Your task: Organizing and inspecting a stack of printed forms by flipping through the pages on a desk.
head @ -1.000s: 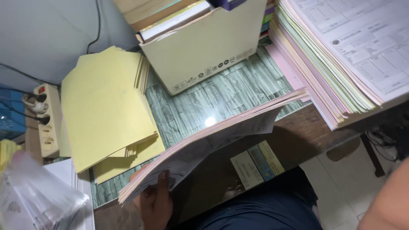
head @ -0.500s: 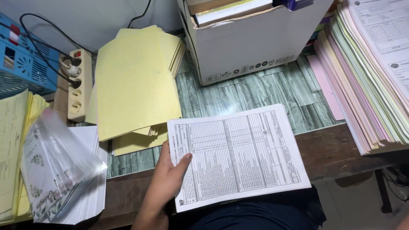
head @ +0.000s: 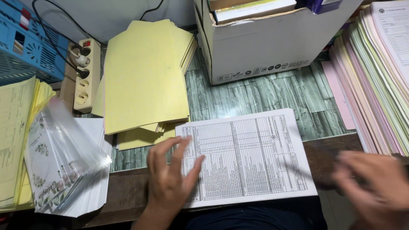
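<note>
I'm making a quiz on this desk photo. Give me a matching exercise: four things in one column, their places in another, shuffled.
Things:
1. printed form
2. yellow folders
3. cardboard box
4. power strip

Places:
A. left of the yellow folders
B. under the left hand, at the desk's front edge
C. at the back, holding books
D. stacked between power strip and box

Pairs: 1-B, 2-D, 3-C, 4-A
</note>
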